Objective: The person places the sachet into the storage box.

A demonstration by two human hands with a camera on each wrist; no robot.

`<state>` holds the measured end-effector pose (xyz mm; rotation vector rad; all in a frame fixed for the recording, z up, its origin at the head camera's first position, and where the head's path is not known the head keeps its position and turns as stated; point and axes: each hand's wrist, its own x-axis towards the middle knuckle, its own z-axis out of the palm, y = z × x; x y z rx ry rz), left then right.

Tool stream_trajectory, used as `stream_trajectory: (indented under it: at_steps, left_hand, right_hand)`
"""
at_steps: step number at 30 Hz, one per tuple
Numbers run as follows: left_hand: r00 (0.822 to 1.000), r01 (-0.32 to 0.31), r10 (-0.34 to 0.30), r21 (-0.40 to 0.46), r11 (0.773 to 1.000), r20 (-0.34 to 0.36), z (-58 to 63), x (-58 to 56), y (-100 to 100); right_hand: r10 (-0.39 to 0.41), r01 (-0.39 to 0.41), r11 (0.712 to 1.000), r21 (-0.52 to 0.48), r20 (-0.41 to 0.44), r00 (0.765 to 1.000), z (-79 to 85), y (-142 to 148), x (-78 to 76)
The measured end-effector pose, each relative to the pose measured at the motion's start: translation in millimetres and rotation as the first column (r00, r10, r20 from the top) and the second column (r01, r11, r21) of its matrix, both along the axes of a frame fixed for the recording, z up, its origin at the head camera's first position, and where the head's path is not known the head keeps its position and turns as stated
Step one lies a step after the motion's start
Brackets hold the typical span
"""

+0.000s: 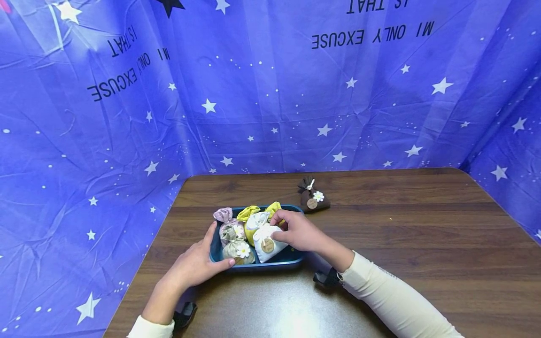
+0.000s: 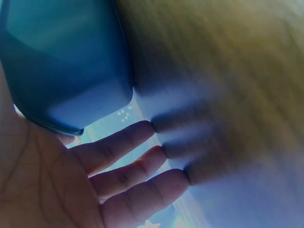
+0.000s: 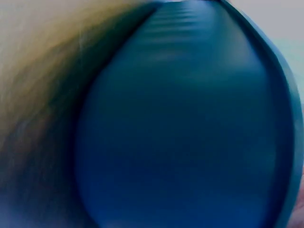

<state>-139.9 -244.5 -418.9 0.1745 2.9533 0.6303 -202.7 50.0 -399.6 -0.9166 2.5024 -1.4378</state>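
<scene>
A dark blue tray (image 1: 270, 266) stands on the table with several small tied cloth sachets in it. My right hand (image 1: 302, 232) reaches over its right side, thumb and fingers pinching the white sachet (image 1: 264, 251), which bears a round tag. My left hand (image 1: 192, 263) lies at the tray's left front corner, thumb at the front rim and index finger along the left side. In the left wrist view, its other fingers (image 2: 142, 199) stretch out straight beside the tray wall (image 2: 71, 61). Next to the white sachet sit a grey-green sachet (image 1: 232, 253) with a white flower, a lilac sachet (image 1: 223, 215) and yellow sachets (image 1: 248, 212).
A dark brown sachet (image 1: 319, 205) with a white flower and round tag lies on the wooden table (image 1: 414, 234), just behind the tray's right back corner. Blue star-printed cloth (image 1: 270, 94) hangs behind and beside the table. Black straps (image 1: 325, 278) show under both wrists.
</scene>
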Motion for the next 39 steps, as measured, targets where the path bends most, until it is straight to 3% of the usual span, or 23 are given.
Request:
stream_trajectory:
  at_steps: [10, 14, 33, 39]
  left_hand:
    - [1.000, 0.012, -0.012, 0.010, 1.000, 0.001, 3.7, 1.8, 1]
    - [1.000, 0.010, -0.010, 0.014, 1.000, 0.008, 4.1, 2.0, 1]
    - [1.000, 0.008, -0.008, 0.007, 1.000, 0.012, 2.1, 2.1, 1]
    - [1.000, 0.006, -0.006, -0.001, 1.000, 0.006, 2.7, 1.3, 1]
  right_hand:
    - [-0.035, 0.045, 0.995, 0.092, -0.113, 0.993, -6.7, -14, 5.8]
    - [-0.013, 0.040, 0.988, 0.150, -0.177, 0.984, -8.0, -20, 7.8]
    - [0.038, -0.007, 0.976, 0.219, -0.136, 0.990, -11.9, -25, 9.7]
    - [0.048, -0.024, 0.981, 0.194, -0.117, 0.992, -9.8, -23, 9.1]
